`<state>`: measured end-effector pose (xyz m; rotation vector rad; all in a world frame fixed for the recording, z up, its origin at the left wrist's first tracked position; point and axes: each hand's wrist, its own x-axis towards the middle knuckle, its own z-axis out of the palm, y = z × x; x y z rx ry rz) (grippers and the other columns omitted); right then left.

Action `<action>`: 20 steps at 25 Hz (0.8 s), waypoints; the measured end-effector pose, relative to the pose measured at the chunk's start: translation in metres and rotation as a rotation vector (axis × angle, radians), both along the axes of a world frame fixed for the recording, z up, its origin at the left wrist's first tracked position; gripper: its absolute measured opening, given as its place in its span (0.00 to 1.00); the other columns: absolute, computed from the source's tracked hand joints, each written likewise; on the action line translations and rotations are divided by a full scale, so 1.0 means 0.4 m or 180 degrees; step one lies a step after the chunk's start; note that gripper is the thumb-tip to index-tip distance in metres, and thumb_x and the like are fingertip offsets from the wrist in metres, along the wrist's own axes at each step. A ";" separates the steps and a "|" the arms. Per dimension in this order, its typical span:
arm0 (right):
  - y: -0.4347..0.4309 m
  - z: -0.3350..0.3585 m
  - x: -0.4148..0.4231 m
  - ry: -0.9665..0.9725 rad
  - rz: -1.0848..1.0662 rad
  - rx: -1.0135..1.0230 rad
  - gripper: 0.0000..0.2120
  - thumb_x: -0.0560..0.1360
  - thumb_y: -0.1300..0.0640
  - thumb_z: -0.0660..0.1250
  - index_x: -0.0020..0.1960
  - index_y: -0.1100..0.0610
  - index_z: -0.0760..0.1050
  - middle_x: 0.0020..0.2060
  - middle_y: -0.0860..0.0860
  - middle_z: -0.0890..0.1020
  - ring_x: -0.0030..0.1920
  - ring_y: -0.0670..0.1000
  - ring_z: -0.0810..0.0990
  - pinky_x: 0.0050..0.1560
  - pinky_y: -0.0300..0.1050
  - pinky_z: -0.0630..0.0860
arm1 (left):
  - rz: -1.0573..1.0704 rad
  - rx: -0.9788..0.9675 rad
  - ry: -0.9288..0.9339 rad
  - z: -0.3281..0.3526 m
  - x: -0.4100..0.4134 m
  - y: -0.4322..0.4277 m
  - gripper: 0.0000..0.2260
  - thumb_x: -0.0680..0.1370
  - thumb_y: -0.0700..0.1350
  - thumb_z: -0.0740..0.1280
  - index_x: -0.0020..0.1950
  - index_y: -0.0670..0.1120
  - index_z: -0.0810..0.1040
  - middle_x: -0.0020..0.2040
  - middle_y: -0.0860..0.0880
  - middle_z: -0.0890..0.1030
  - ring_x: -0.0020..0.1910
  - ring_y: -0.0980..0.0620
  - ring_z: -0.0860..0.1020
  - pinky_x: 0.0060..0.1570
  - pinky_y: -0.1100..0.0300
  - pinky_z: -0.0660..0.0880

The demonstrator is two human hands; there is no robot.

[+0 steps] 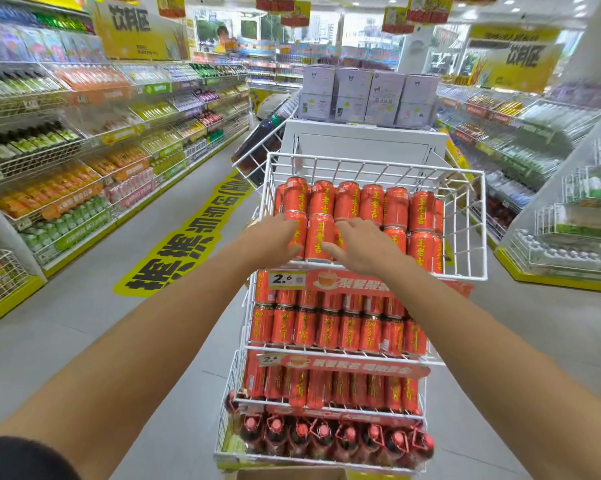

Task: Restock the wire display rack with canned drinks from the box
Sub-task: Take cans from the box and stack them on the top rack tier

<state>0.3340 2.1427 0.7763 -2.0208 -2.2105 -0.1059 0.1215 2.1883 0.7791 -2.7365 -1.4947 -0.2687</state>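
In the top basket [375,163] of the wire rack [257,347], two hands worked side by side on the front row of red cans.

From the left, the left hand [275,237] curled round the end can [297,233]. A free can [320,237] stood between the hands. The right hand [358,244] lay over another can, its hold too hidden to tell. Each can was best seated upright, label forward, snug against its neighbour. The box [292,474] sat at the rack's foot on grey floor [84,323], and stocked drink shelves [67,161] lined the aisle.
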 end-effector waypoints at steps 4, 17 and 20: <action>-0.149 -0.014 -0.003 -0.0174 0.0076 0.0103 0.31 0.81 0.35 0.58 0.73 0.57 0.70 0.68 0.58 0.75 0.69 0.62 0.71 0.66 0.61 0.73 | -0.0238 0.0021 0.0086 -0.020 0.021 -0.107 0.19 0.81 0.58 0.65 0.59 0.42 0.76 0.58 0.39 0.77 0.59 0.37 0.76 0.56 0.45 0.75; -0.312 -0.370 0.022 0.0267 0.0189 -0.0511 0.34 0.82 0.35 0.57 0.79 0.57 0.65 0.72 0.58 0.72 0.72 0.62 0.70 0.67 0.61 0.73 | -0.0482 -0.0754 -0.0211 -0.414 0.090 -0.231 0.19 0.79 0.59 0.62 0.55 0.44 0.76 0.51 0.42 0.79 0.52 0.40 0.77 0.52 0.42 0.76; -0.328 -0.633 0.016 0.0490 0.0287 -0.0956 0.32 0.81 0.37 0.60 0.77 0.56 0.66 0.69 0.59 0.74 0.69 0.62 0.72 0.65 0.59 0.73 | -0.0378 -0.1280 -0.0286 -0.668 0.067 -0.292 0.17 0.79 0.58 0.65 0.52 0.44 0.77 0.47 0.43 0.81 0.47 0.41 0.78 0.48 0.48 0.75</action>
